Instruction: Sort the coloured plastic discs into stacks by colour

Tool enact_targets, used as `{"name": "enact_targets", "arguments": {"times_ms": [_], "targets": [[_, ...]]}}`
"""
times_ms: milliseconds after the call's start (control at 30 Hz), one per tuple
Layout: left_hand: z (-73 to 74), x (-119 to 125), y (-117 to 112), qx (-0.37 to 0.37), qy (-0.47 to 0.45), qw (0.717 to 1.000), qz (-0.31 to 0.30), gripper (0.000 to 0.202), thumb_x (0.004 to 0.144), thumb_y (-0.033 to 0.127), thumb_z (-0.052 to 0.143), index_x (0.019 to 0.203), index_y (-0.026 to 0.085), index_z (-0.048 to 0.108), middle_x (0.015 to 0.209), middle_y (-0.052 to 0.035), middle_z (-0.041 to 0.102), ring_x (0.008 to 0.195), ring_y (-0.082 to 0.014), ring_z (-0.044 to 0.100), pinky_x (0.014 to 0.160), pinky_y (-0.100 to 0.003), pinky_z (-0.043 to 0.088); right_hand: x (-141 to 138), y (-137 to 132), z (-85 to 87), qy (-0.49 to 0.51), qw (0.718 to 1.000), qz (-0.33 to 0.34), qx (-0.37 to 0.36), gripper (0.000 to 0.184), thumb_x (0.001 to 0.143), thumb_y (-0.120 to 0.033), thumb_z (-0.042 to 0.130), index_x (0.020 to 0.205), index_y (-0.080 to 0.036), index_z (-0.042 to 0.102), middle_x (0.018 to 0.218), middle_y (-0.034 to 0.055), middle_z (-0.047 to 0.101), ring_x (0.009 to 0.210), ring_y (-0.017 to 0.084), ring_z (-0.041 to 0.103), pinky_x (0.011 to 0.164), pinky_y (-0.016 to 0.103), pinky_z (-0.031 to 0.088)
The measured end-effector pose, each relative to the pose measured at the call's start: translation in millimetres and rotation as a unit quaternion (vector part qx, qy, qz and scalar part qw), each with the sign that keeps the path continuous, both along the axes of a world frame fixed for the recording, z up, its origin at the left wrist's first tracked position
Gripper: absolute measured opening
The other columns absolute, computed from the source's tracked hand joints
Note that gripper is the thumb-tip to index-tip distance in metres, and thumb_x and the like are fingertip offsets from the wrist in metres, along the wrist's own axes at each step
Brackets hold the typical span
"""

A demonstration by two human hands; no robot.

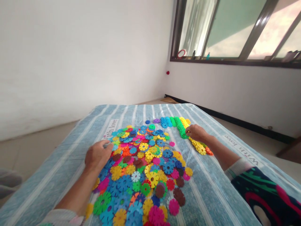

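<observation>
My left hand [98, 154] is at the left edge of a loose heap of multicoloured plastic snowflake discs [144, 146], its fingers curled in toward the thumb. A small grey-blue patch shows between thumb and forefinger; I cannot tell if it is a disc. Further off, my right hand [198, 133] is pinched closed over the sorted rows, and whatever its fingertips hold is hidden. Beside those fingertips runs a row of overlapping green discs [180, 128]. Yellow discs [197, 145] lie in a line partly behind the hand, with orange discs [209, 151] at the near end.
Blue discs [164, 122], a purple disc [156, 121] and a dark blue disc [147, 122] continue the rows leftward. Everything lies on a striped blue cloth [82, 141]. A white wall [82, 53] stands behind, and a window [235, 31] with small items on its sill is at right.
</observation>
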State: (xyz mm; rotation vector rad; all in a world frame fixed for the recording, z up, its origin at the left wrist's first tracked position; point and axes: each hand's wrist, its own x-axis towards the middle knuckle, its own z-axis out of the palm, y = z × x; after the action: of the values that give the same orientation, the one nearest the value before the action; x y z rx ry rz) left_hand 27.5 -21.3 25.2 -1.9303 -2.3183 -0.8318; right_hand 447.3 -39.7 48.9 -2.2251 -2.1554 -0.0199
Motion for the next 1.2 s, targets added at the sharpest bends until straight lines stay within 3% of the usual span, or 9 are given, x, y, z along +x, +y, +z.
{"name": "enact_targets", "arguments": {"times_ms": [200,500,600,700,900,1067,1200], "targets": [[0.6,4,-3,-0.028,-0.016,0.999,-0.018,0.038,0.077,0.038,0.050,0.099,0.017,0.073,0.099,-0.0090,0.076,0.086,-0.0265,0.066,0.072,-0.032,0.050,-1,3,-2.1,-0.023,1.000,-0.013,-0.013,0.026,0.082,-0.018,0.057,0.097,-0.024,0.077,0.101,0.0058,0.074,0.092,0.021,0.066,0.065,0.024,0.041],[-5.3,2,-2,-0.008,-0.056,0.998,-0.032,0.032,0.076,0.038,0.050,0.084,0.022,0.076,0.090,-0.0099,0.077,0.084,-0.0271,0.069,0.070,-0.031,0.050,-15,-17,-9.8,-0.053,0.997,-0.050,0.024,0.035,0.092,-0.024,0.047,0.121,-0.020,0.067,0.102,0.0147,0.072,0.098,0.028,0.066,0.071,0.030,0.043],[-9.9,-1,-1,0.002,-0.093,0.995,-0.036,0.035,0.076,0.040,0.048,0.086,0.021,0.076,0.091,-0.0088,0.077,0.089,-0.0274,0.069,0.073,-0.031,0.050,-35,-29,-14.1,-0.043,0.998,-0.025,0.038,0.032,0.093,-0.029,0.047,0.116,-0.022,0.068,0.100,0.0124,0.073,0.094,0.026,0.067,0.069,0.029,0.042],[-16.5,-5,1,0.019,-0.141,0.990,-0.022,0.038,0.075,0.040,0.048,0.089,0.019,0.076,0.095,-0.0097,0.077,0.094,-0.0280,0.068,0.077,-0.031,0.049,-62,-43,-18.8,-0.001,0.998,0.054,0.044,0.029,0.094,-0.033,0.047,0.107,-0.024,0.071,0.092,0.0078,0.075,0.088,0.023,0.069,0.067,0.027,0.039],[-25.9,-10,6,0.056,-0.288,0.956,0.012,0.038,0.071,0.042,0.053,0.085,0.015,0.075,0.082,-0.0059,0.075,0.088,-0.0264,0.067,0.075,-0.030,0.049,-107,-64,-23.1,0.116,0.983,0.139,0.033,0.024,0.092,-0.028,0.050,0.096,-0.024,0.074,0.083,0.0035,0.075,0.078,0.017,0.068,0.064,0.023,0.036],[-24.1,-9,7,0.085,-0.403,0.911,0.029,0.034,0.065,0.040,0.061,0.085,0.015,0.074,0.079,-0.0026,0.074,0.085,-0.0229,0.066,0.075,-0.028,0.049,-121,-67,-24.3,0.147,0.981,0.129,0.012,0.022,0.088,-0.025,0.052,0.087,-0.021,0.074,0.074,0.0022,0.071,0.069,0.015,0.063,0.060,0.023,0.034],[-21.9,-9,6,0.083,-0.433,0.896,0.040,0.035,0.063,0.038,0.063,0.086,0.015,0.074,0.078,-0.0020,0.074,0.084,-0.0223,0.066,0.073,-0.028,0.049,-126,-64,-25.0,0.144,0.984,0.107,0.013,0.024,0.086,-0.025,0.053,0.099,-0.022,0.074,0.079,0.0029,0.073,0.074,0.017,0.065,0.062,0.023,0.036]]}}
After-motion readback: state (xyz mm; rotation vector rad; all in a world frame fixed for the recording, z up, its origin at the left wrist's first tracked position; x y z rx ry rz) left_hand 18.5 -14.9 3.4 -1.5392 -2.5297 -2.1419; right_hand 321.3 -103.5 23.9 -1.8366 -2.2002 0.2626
